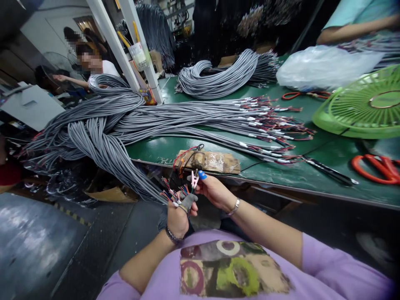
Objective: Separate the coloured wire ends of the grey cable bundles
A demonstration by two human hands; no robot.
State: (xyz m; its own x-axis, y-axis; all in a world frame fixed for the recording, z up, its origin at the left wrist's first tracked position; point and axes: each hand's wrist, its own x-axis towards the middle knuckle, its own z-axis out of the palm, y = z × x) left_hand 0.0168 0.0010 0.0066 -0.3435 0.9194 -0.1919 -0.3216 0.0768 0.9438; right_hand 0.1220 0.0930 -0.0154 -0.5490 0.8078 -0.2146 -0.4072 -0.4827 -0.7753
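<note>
My left hand (pixel 179 214) is closed around the ends of a bundle of grey cables (pixel 103 139), with thin coloured wires (pixel 170 189) sticking up out of the grip. A grey cover sits on its thumb. Close beside it, my right hand (pixel 215 191), with a blue cover (pixel 202 175) on the thumb, pinches a small pink-and-white clip-like piece (pixel 194 180) by the wire ends. Its exact kind is too small to tell. Just beyond both hands, a wooden block (pixel 218 162) with a dark part and red wires lies at the table's front edge.
Many grey cables (pixel 187 114) lie across the green table (pixel 156 150). Behind them sits a coiled cable bundle (pixel 218 79). To the right are tweezers (pixel 328 170), orange-handled scissors (pixel 376 168), a green fan (pixel 365 104) and a plastic bag (pixel 325 66). Other people work at the back.
</note>
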